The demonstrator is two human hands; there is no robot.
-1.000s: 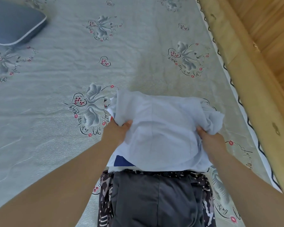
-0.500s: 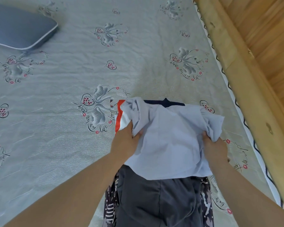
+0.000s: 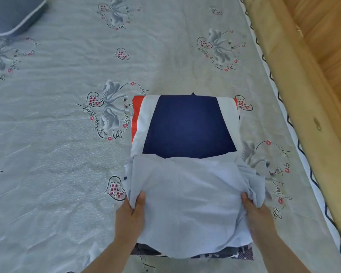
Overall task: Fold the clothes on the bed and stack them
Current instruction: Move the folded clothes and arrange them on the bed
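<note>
Both hands (image 3: pixel 130 217) (gripping) on pale garment (image 3: pixel 187 196)

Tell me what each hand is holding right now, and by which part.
Both hands hold the pale blue garment. The left hand grips its left side edge, thumb on top; the right hand grips the bunched cloth at its right side edge.

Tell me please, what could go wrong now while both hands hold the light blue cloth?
1. The light blue garment is bunched at the right hand, so the fold may come out uneven or creased.
2. It overlaps the navy, white and red garment; moving it may drag that one askew.
3. The left hand grips only an edge, which might slip.
</note>
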